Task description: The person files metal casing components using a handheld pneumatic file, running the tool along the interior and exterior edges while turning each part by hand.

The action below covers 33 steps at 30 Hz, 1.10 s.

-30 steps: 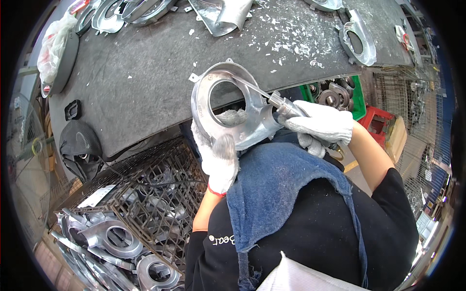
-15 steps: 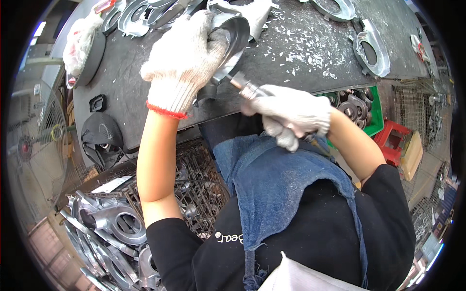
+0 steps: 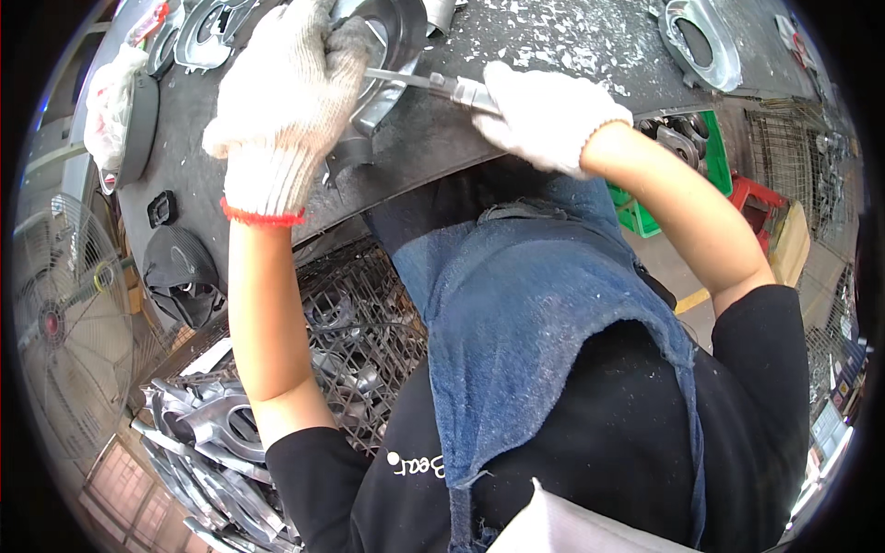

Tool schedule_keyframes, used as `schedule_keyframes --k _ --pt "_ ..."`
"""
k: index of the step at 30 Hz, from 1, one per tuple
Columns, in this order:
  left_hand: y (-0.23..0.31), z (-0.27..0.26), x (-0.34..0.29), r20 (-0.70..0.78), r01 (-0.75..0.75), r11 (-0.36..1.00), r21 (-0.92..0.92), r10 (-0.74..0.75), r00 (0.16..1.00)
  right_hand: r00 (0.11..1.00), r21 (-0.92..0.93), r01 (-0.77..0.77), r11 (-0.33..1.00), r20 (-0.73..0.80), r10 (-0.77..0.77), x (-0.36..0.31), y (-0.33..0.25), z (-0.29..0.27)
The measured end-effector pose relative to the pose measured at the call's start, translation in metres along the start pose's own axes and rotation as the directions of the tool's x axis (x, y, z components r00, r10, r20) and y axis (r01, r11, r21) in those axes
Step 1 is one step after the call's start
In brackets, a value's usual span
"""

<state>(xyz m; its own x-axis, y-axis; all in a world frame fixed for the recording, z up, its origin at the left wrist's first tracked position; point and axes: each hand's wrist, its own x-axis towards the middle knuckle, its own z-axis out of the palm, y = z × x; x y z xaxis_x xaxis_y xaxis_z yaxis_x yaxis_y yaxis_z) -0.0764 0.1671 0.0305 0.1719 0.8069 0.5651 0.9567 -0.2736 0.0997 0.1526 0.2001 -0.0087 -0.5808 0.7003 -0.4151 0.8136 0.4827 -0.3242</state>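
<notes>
At the far left, off the workbench, we see a floor fan (image 3: 64,323), and on the bench's left edge a white cloth bundle (image 3: 112,92) resting on a dark round disc (image 3: 138,129). A black cap (image 3: 180,272) hangs just below the near edge of the workbench (image 3: 433,138). Lower left, a wire basket (image 3: 359,323) holds grey metal castings (image 3: 221,433).

Our left hand (image 3: 286,92), in a white knit glove with a red cuff, is closed around a grey metal casting (image 3: 387,46) held over the bench's middle, near its near edge. A slim metal tool (image 3: 433,83) touches that casting; our right hand (image 3: 548,115), also gloved, grips its handle tightly. Metal shavings (image 3: 562,37) lie scattered across the bench top. Another ring-shaped casting (image 3: 701,41) sits toward the right far corner. Beyond the right edge stand a green crate (image 3: 678,147) and a red crate (image 3: 761,198).
</notes>
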Motion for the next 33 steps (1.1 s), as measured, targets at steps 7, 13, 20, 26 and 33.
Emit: schedule_keyframes --k 7,13,20,26,33 --pt "0.023 -0.042 -0.012 0.494 0.295 0.907 0.301 -0.413 0.765 0.975 -0.157 0.031 0.987 -0.212 -0.064 -0.001 0.013 0.0" --pt "0.036 -0.018 -0.096 0.226 0.745 0.65 -0.149 -0.711 0.666 0.991 0.358 -0.043 0.933 0.134 -0.006 -0.02 -0.012 -0.01" --pt "0.01 0.026 -0.152 -0.567 0.456 0.889 -0.047 -0.4 0.72 0.869 0.792 -0.285 0.539 0.451 -0.204 -0.022 -0.045 0.001" --pt "-0.003 -0.046 -0.118 -0.28 0.309 0.951 -0.007 -0.299 0.912 0.654 0.755 -0.472 0.455 0.646 -0.395 -0.024 -0.052 0.012" --pt "0.017 -0.052 -0.056 -0.085 0.31 0.95 0.051 -0.305 0.949 0.988 0.047 0.112 0.993 0.1 -0.116 0.003 -0.035 0.001"
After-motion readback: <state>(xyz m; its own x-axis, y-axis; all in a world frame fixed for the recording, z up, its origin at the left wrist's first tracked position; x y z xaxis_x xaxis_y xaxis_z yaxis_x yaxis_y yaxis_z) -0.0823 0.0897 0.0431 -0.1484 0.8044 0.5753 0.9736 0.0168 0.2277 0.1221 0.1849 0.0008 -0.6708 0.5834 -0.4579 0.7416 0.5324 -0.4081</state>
